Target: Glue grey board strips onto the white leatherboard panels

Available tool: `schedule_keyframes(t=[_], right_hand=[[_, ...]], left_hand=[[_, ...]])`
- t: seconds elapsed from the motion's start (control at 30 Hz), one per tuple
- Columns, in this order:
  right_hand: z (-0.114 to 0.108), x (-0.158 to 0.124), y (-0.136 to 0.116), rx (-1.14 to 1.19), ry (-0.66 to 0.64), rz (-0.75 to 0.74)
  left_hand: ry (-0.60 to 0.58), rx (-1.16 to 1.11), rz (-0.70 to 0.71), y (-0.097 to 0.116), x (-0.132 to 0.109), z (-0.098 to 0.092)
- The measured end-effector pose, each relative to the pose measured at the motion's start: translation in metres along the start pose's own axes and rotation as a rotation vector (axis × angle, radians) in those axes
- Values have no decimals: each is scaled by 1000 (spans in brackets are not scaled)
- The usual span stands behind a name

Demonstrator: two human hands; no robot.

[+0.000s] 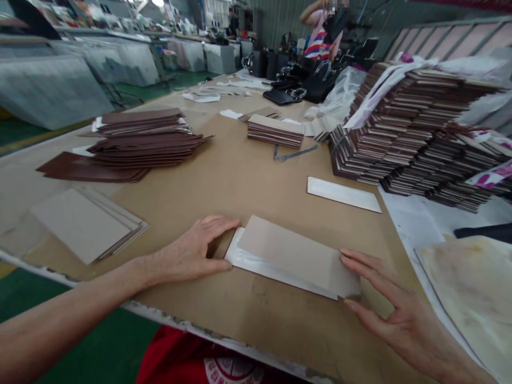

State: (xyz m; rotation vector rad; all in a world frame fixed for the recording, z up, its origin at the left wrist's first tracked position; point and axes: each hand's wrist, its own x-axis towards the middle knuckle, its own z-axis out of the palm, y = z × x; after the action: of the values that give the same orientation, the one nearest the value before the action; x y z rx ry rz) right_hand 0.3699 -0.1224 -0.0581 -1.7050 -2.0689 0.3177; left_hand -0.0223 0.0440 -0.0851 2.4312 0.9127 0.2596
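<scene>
A white-topped rectangular panel [233, 255] with a dark edge lies on the brown work surface in front of me. My left hand [188, 248] spans its left end, thumb and index finger at the two corners. Over the panel lies a thin beige board [292, 250], slightly askew, so white shows along the left end and near edge. My right hand [388, 306] holds the board's right end between thumb and fingers. The board reaches past the panel on that side. Whether the two lie flat against each other is hard to tell.
A second white panel [344, 194] lies beyond my right hand. Loose beige boards [88, 224] and brown sheets [148, 149] are on the left. A small stack [276, 133] stands ahead; tall bundled stacks [400, 122] rise at right. Farther back are black bags [316, 85] and a person [324, 32].
</scene>
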Motion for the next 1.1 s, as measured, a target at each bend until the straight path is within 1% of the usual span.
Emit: schedule_keyframes(t=[0.07,0.27,0.5,0.77,1.1], right_hand=[[2,7,0,2,-36,-10],[10,16,-1,17,-67,-28],[15,20,2,18,-124,-22],[17,19,6,10,-159,0],[21,17,11,-13,-191,-32]], left_hand=[[25,0,26,-2,-1,2],[64,11,59,-1,-1,3],[71,1,63,0,-1,3],[87,-8,76,0,0,2],[108,2,116,-4,-1,5]])
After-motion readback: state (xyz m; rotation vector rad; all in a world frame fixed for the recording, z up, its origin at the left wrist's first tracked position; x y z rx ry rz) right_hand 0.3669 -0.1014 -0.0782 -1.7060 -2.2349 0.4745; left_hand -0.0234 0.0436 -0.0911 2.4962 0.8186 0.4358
